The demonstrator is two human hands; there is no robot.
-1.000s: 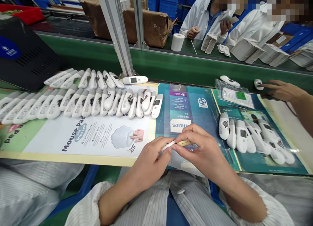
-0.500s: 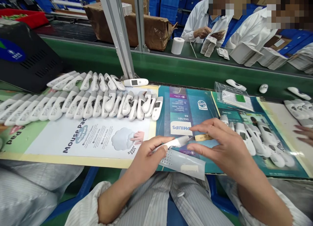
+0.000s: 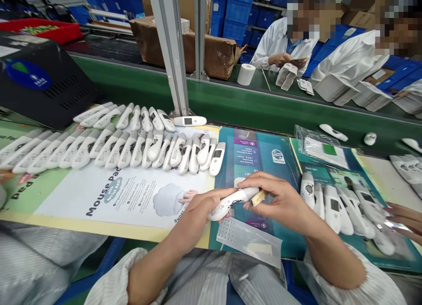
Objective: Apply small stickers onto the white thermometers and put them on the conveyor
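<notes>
My left hand (image 3: 198, 215) is closed round a white ear-type thermometer (image 3: 227, 204), held tilted above the bench with its light grey end to the right. My right hand (image 3: 277, 201) is closed on a small tool with a tan, tape-like handle (image 3: 259, 197); its working end is hidden. The fingertips of that hand touch the thermometer's grey end. Below them lies a clear sheet (image 3: 249, 243) with rows of small round dots. To the right of my right hand is a group of similar thermometers (image 3: 332, 210).
Rows of thermometers (image 3: 108, 149) fill the left side, near a dark machine (image 3: 42, 83). A metal post (image 3: 171, 54) rises behind. A plastic bag (image 3: 325, 149) lies at back right. Another person's hand (image 3: 404, 219) reaches in from the right; co-workers sit across the green conveyor (image 3: 231, 98).
My right hand has moved in to the thermometer, its fingers now at the grey end. The thermometer has turned to show its printed side. The other person's hand has reached to the right-hand group.
</notes>
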